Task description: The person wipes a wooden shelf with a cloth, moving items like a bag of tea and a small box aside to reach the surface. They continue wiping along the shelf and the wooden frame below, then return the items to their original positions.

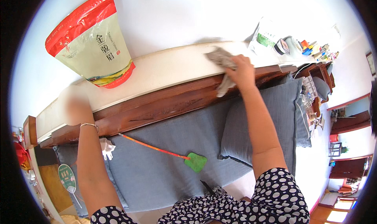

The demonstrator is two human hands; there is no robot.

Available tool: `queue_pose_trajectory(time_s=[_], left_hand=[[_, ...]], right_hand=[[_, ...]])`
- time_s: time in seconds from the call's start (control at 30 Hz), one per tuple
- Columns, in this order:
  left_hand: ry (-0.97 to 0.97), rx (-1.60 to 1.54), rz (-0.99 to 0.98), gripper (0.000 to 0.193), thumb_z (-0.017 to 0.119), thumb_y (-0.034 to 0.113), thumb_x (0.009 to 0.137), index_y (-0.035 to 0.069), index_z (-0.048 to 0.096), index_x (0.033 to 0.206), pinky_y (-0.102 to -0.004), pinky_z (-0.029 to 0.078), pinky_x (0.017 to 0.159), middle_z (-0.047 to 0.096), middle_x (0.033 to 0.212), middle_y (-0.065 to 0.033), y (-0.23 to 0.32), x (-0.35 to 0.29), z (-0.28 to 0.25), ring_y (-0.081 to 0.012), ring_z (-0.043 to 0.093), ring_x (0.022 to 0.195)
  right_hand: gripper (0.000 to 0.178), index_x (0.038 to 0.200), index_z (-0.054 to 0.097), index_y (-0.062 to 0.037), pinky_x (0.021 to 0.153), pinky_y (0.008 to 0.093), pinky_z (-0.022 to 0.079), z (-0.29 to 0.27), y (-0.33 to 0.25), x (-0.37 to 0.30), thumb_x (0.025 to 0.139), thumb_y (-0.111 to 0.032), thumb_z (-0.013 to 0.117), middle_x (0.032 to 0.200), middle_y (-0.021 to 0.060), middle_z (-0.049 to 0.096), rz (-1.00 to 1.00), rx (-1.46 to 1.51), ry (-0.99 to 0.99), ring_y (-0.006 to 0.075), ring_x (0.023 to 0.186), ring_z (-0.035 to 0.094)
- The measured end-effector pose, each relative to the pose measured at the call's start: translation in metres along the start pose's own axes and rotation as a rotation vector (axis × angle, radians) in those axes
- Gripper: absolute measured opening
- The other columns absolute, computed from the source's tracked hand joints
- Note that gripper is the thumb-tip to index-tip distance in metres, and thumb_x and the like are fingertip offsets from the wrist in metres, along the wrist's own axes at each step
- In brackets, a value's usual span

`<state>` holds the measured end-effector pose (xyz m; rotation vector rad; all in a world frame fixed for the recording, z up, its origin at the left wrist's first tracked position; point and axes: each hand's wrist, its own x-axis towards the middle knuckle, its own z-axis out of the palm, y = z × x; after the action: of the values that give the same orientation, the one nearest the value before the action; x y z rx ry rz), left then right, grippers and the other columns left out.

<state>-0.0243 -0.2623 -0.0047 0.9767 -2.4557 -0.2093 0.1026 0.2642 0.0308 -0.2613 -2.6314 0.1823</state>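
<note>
My right hand is closed on a crumpled grey-beige cloth, which touches the white ledge along the wall and hangs over its front edge. My left hand rests at the left end of the ledge; it is blurred, so its fingers cannot be made out. Just beyond it stands a red and cream pouch, upright against the wall. Below the ledge runs the brown wooden top rail of a sofa.
A grey cushion leans on the sofa's right side. On the grey seat cover lie a green flyswatter and a white glove. A round green fan is at the left. White pouch and small items occupy the ledge's right end.
</note>
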Motion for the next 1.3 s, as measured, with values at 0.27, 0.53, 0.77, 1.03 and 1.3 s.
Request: queue_pose_trajectory(time_s=[0.27,0.53,0.77,1.03,1.3], left_hand=[[-0.101,0.042,-0.046,0.031,0.049,0.033,0.093,0.021,0.058,0.120,-0.0619,0.033,0.087,0.051,0.129,-0.0047,0.007,0.000,-0.002,-0.0255,0.045,0.120],[-0.143,-0.047,-0.002,0.031,0.050,0.034,0.092,0.020,0.059,0.117,-0.0669,0.031,0.088,0.051,0.128,-0.0059,-0.029,0.035,0.038,-0.0283,0.044,0.120],[-0.059,-0.033,-0.037,0.027,0.048,0.032,0.093,0.022,0.059,0.116,-0.0636,0.030,0.088,0.051,0.127,-0.0028,0.001,0.001,-0.002,-0.0258,0.044,0.120],[-0.052,0.000,-0.033,0.028,0.047,0.033,0.094,0.024,0.058,0.117,-0.0636,0.031,0.088,0.050,0.128,-0.0015,0.000,0.003,0.005,-0.0255,0.043,0.121],[-0.079,0.029,-0.068,0.028,0.046,0.033,0.095,0.025,0.057,0.119,-0.0618,0.031,0.089,0.050,0.130,0.0002,0.001,0.006,0.002,-0.0236,0.043,0.121]], right_hand=[[0.034,0.106,0.064,-0.0120,0.082,0.0445,0.047,-0.005,0.042,0.042,0.080,-0.034,0.063,0.105,0.0101,0.063,0.210,-0.403,-0.187,0.0269,0.100,0.060],[0.033,0.102,0.065,-0.0086,0.088,0.0434,0.045,0.017,-0.030,0.074,0.084,-0.035,0.058,0.105,0.0119,0.064,0.030,-0.355,-0.278,0.0260,0.102,0.060],[0.025,0.098,0.067,-0.0112,0.086,0.0430,0.044,0.031,-0.152,0.063,0.083,-0.029,0.059,0.101,0.0099,0.064,-0.262,-0.188,-0.291,0.0249,0.102,0.059],[0.029,0.104,0.066,-0.0147,0.092,0.0455,0.040,0.034,-0.167,0.041,0.079,-0.029,0.064,0.110,0.0087,0.059,-0.479,-0.003,-0.246,0.0257,0.110,0.053],[0.036,0.114,0.062,-0.0132,0.094,0.0475,0.042,0.010,-0.014,0.069,0.082,-0.028,0.062,0.117,0.0108,0.058,-0.008,-0.244,-0.360,0.0276,0.114,0.053]])
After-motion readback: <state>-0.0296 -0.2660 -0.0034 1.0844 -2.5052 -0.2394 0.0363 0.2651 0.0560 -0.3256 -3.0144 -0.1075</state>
